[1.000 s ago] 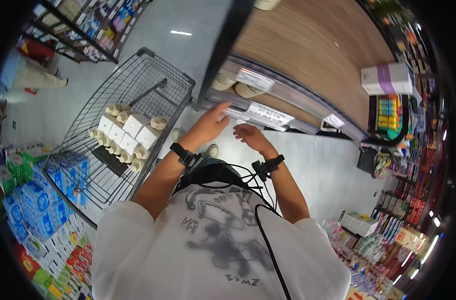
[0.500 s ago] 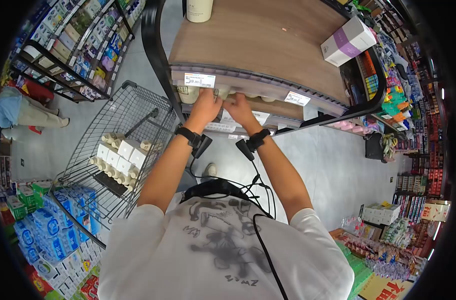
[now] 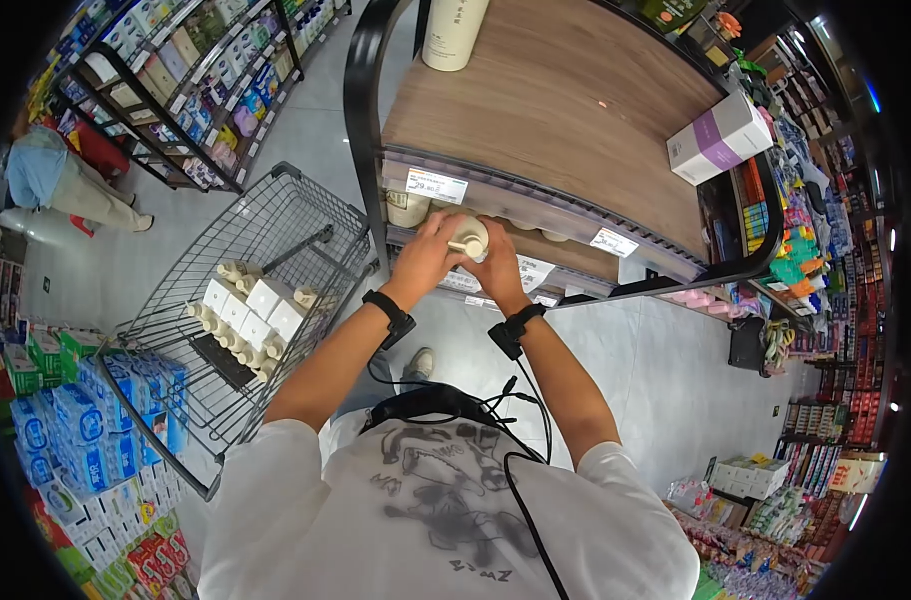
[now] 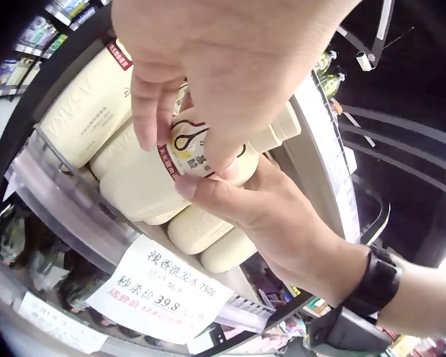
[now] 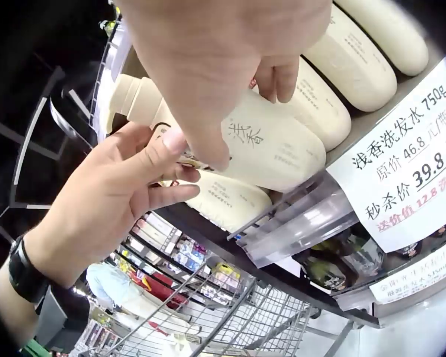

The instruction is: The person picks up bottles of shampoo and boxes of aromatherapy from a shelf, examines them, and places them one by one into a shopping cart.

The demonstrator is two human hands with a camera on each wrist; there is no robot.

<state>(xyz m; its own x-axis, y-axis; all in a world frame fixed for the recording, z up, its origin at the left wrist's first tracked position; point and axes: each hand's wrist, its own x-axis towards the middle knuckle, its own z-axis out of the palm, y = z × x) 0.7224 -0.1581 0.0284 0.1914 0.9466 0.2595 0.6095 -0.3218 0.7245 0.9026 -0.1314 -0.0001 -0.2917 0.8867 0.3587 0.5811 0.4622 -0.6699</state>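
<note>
A cream shampoo bottle (image 3: 471, 236) with a pump top stands at the shelf's front edge in the head view. My left hand (image 3: 423, 262) grips it from the left, thumb and fingers around its upper part. From the other side my right hand (image 3: 501, 272) holds the same bottle, its thumb on the label near the neck in the left wrist view. In the right wrist view the bottle (image 5: 271, 145) shows its printed front, base over the shelf edge. More cream bottles (image 4: 85, 111) stand close beside and behind it on the same shelf.
A metal cart (image 3: 196, 390) on the left holds several white boxes and pump bottles. Above the hands, the wooden shelf (image 3: 546, 110) carries a cream bottle (image 3: 454, 35) and a white-purple box (image 3: 721, 140). A price sign (image 4: 160, 290) hangs along the lower shelf's front.
Both hands reached up and forward into the lower shelf, then took hold of a shampoo bottle, which now shows between them at the shelf's front. The head view has shifted.
</note>
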